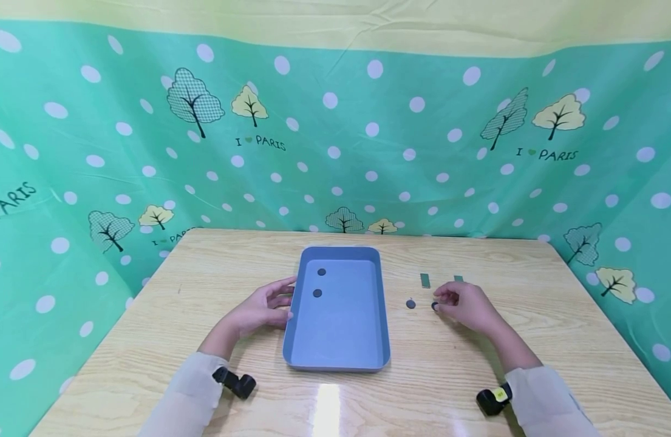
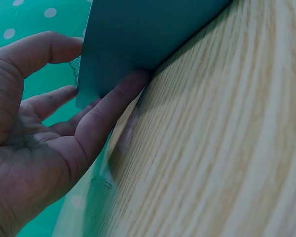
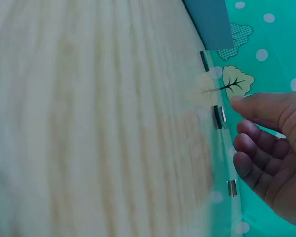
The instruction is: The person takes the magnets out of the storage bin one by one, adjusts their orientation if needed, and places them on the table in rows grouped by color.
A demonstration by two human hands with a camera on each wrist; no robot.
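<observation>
A blue-grey rectangular tray lies on the table, with a dark round disc and a second dark disc on its floor. My left hand touches the outside of the tray's left wall; in the left wrist view its fingertips rest against that wall. To the right of the tray, my right hand hovers just over another dark disc, which its fingers partly cover. In the right wrist view, that disc appears on the table, apart from the fingertips. One more disc lies between tray and hand.
Behind the discs lie a small green rectangular piece and another green piece, partly hidden by the right hand. The wooden table ends at a green patterned cloth hanging at the back and sides.
</observation>
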